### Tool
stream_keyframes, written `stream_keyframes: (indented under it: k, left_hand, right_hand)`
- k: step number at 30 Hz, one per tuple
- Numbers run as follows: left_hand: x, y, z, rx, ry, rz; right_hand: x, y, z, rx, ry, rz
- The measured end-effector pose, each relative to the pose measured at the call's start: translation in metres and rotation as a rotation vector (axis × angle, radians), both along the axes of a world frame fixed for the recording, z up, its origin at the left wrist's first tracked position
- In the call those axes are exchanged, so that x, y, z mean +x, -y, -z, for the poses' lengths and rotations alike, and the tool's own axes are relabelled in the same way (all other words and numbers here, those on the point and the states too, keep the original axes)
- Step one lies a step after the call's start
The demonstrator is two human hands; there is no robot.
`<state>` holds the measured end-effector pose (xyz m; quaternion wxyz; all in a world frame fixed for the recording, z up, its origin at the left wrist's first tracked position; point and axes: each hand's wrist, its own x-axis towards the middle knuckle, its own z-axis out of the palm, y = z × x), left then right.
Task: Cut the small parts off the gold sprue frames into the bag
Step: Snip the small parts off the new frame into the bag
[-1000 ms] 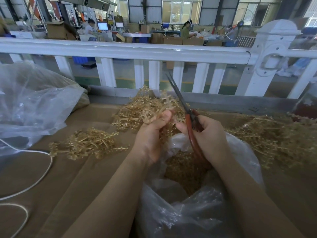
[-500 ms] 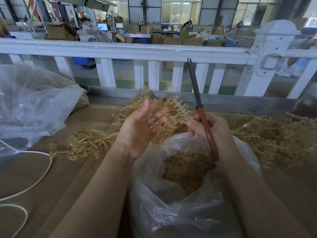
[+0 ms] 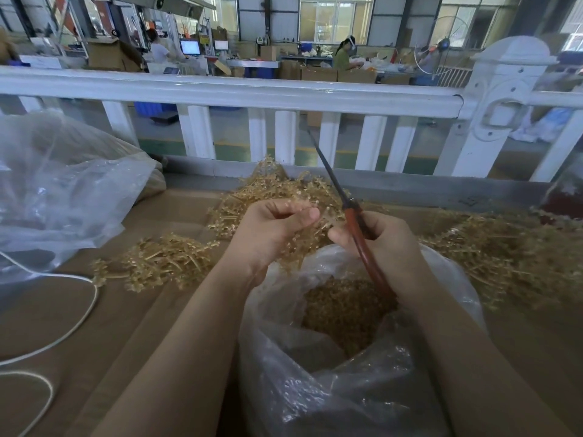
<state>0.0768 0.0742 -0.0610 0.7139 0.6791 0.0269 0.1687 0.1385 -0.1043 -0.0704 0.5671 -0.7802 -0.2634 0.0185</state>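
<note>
My left hand point(image 3: 271, 231) curls its fingers and thumb round a gold sprue frame point(image 3: 318, 230) just above the open clear plastic bag point(image 3: 315, 389). Cut gold parts point(image 3: 340, 307) fill the bag's bottom. My right hand point(image 3: 385, 247) grips red-handled scissors point(image 3: 356, 228) whose closed blades point up and to the left, beside the frame. A heap of gold sprue frames point(image 3: 271, 190) lies right behind both hands.
More gold frames lie in a small pile point(image 3: 164, 263) at left and a big pile point(image 3: 511, 257) at right on the brown cardboard surface point(image 3: 126, 326). A large clear bag point(image 3: 63, 190) and a white cord point(image 3: 79, 323) sit left. A white railing point(image 3: 252, 93) runs behind.
My left hand has closed from an open palm round a sprue frame. The scissors have tilted from near upright to pointing up-left, and my right hand moved slightly down.
</note>
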Motion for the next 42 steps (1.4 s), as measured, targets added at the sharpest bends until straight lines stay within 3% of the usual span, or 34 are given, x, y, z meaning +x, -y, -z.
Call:
stream_keyframes:
  k: [5, 10, 29, 42]
  left_hand:
    - [-0.001, -0.006, 0.000, 0.099, 0.083, -0.110]
    - [0.001, -0.011, 0.003, 0.223, 0.096, -0.167]
    - [-0.004, -0.013, 0.000, 0.348, 0.085, -0.146]
    - [-0.006, -0.009, -0.001, 0.255, 0.061, -0.130]
  right_hand:
    - [0.004, 0.003, 0.005, -0.308, 0.218, 0.139]
    - [0.008, 0.005, 0.009, -0.470, 0.384, 0.151]
    - [0.005, 0.005, 0.007, -0.516, 0.512, 0.207]
    - [0.007, 0.004, 0.009, -0.518, 0.549, 0.236]
